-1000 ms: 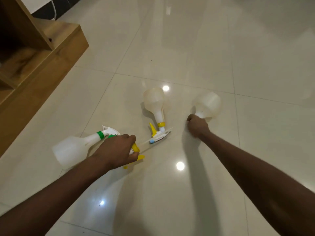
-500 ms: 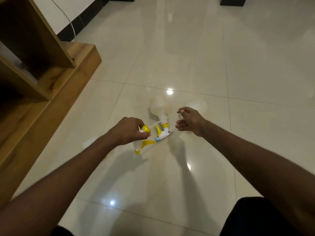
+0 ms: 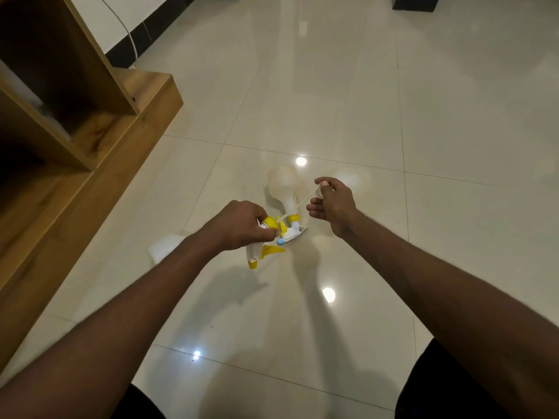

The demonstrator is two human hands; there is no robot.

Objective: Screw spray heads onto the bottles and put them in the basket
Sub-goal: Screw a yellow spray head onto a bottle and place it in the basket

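Gripping closes the left hand (image 3: 242,226) on a yellow-and-white plastic spray head (image 3: 266,237), just beside the assembled translucent bottle (image 3: 284,189) on the floor. A pale translucent bottle (image 3: 352,176) is held in the closed right hand (image 3: 332,204), the thin dip tube (image 3: 298,205) pinched at its neck. The tube could be kinked if misaligned.

Loose yellow-and-white spray head (image 3: 262,244) with its thin dip tube (image 3: 298,204), lifted just left of the assembled translucent bottle (image 3: 284,189) lying on the floor, a second translucent bottle (image 3: 355,176) right of it

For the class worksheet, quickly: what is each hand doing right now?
Left hand: closed around a yellow spray head.
Right hand: fingers closed on the bottle, hidden mostly behind it.
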